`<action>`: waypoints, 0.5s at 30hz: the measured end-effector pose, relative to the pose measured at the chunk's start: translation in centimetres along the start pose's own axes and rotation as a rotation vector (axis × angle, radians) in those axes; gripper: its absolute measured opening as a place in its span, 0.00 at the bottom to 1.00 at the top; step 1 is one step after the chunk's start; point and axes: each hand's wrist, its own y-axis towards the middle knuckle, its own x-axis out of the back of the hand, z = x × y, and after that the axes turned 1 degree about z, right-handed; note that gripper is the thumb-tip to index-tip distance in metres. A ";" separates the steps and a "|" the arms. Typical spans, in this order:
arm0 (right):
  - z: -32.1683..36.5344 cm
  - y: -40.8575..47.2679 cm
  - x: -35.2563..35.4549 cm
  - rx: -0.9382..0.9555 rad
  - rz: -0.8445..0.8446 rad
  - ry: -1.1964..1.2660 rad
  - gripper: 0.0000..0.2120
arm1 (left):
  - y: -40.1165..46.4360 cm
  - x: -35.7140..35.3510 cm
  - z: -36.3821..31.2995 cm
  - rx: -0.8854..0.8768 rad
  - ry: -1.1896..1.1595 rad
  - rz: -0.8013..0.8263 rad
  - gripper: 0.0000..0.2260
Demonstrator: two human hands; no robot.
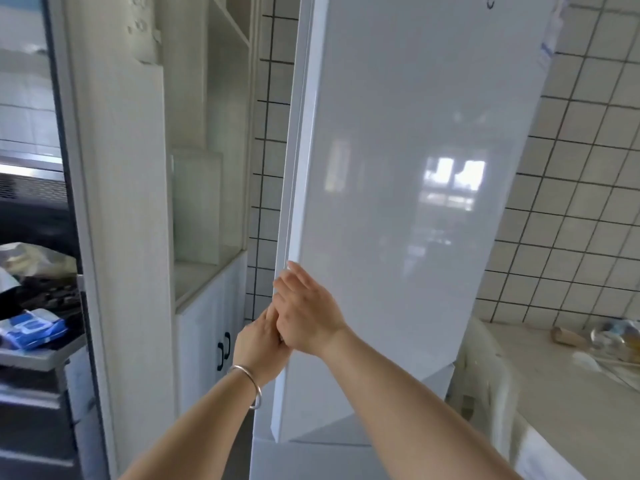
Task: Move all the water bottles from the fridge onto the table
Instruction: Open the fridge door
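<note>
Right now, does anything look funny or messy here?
Not really. Both hands, the left hand and right hand, are at the edge of the white fridge door. The table holds some loose clutter, too blurred to name. No water bottles show yet.

fridge door (pixel 398 202) blocks the front; narrow gap beside cabinet (pixel 207 323).
</note>
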 end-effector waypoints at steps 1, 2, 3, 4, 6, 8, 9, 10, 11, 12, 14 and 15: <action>0.1 -1.5 1.2 -0.004 0.019 0.001 0.19 | -1.5 0.1 -1.3 0.013 0.011 -0.010 0.17; 0.0 -3.0 2.4 -0.004 0.031 0.001 0.19 | -3.0 0.2 -2.6 0.031 0.019 -0.015 0.15; -0.2 -4.6 3.6 -0.001 0.034 -0.001 0.18 | -4.4 0.2 -4.0 0.047 0.025 -0.018 0.13; -0.5 -6.2 4.8 0.003 0.035 0.001 0.18 | -5.9 0.1 -5.4 0.056 0.028 -0.017 0.12; -1.4 -9.7 7.2 0.002 0.014 0.013 0.18 | -9.1 -0.2 -8.3 0.033 0.016 0.010 0.12; -2.2 -13.3 9.7 -0.028 -0.033 0.033 0.16 | -12.1 -0.4 -11.3 -0.021 0.021 0.053 0.13; -2.6 -15.1 10.8 -0.041 -0.048 0.033 0.15 | -13.4 -0.6 -12.6 -0.050 0.032 0.062 0.14; -3.1 -16.9 11.8 -0.046 -0.057 0.025 0.14 | -14.5 -0.9 -13.8 -0.084 0.041 0.067 0.15; -3.7 -18.7 12.7 -0.049 -0.066 0.020 0.12 | -15.4 -1.4 -15.0 -0.129 0.047 0.068 0.16; -4.3 -20.5 13.4 -0.057 -0.081 0.028 0.10 | -16.2 -1.9 -16.0 -0.191 0.059 0.070 0.16; -5.9 -24.1 14.8 -0.101 -0.134 0.073 0.08 | -17.4 -3.0 -18.0 -0.388 0.114 0.055 0.15; -6.6 -25.9 15.4 -0.137 -0.161 0.105 0.09 | -17.8 -3.5 -19.0 -0.488 0.139 0.054 0.14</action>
